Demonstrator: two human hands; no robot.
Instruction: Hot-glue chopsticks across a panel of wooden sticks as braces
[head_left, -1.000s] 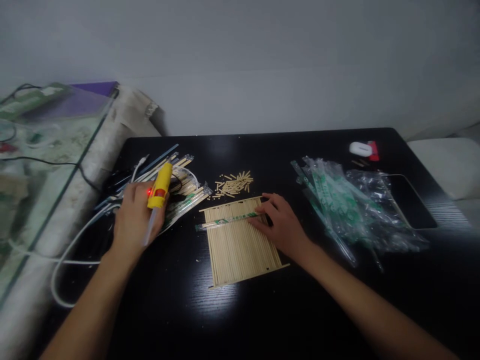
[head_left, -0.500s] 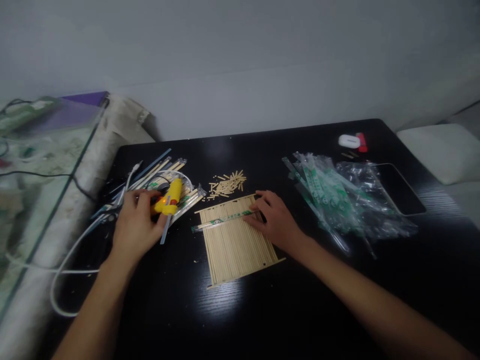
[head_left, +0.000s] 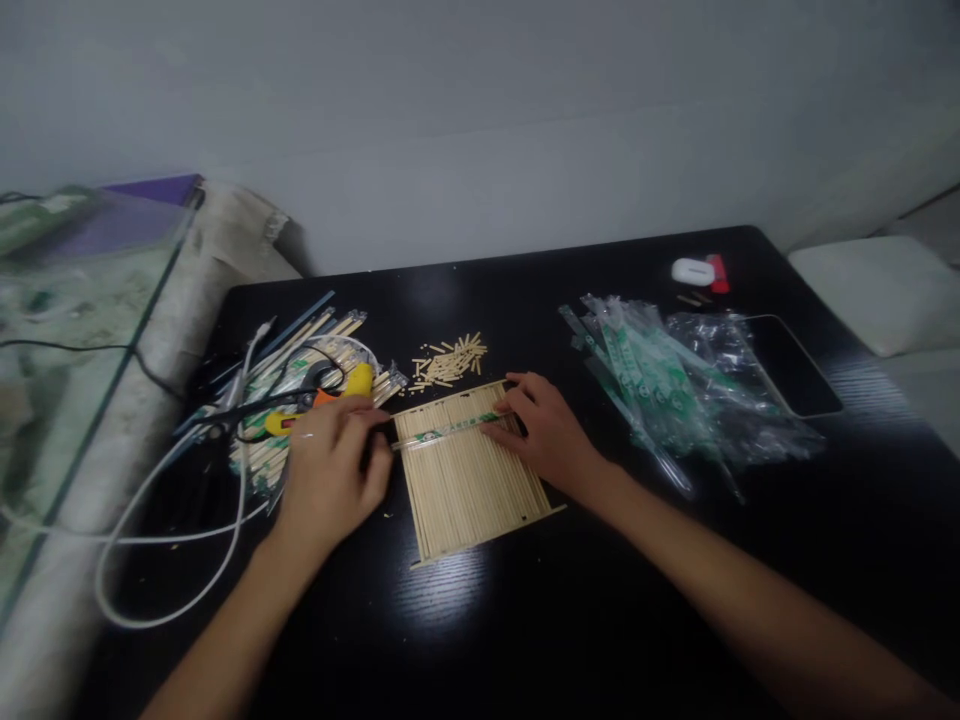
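A flat panel of pale wooden sticks [head_left: 472, 500] lies on the black table, framed by crosswise sticks. Across its upper part runs a pair of chopsticks in a clear and green wrapper [head_left: 450, 430]. My right hand [head_left: 551, 430] rests at the panel's upper right, thumb and fingers closed about the wrapper's right end. At the other end is my left hand [head_left: 337, 470], its fingers curled around the wrapper's left tip, which they hide. Just behind my left hand lies a yellow glue gun [head_left: 361, 381], partly covered by it.
Wrapped chopsticks [head_left: 259, 465] lie under cables at the left, with a white cable [head_left: 112, 600] looping off. Short cut stick pieces [head_left: 450, 360] are heaped behind the panel. Empty wrappers [head_left: 637, 370], a phone [head_left: 795, 365] and a white case [head_left: 693, 271] occupy the table's right side.
My left hand has moved right, from the glue gun to the left end of the wrapped chopsticks. The glue gun now lies turned behind it. My right hand stays at the right end.
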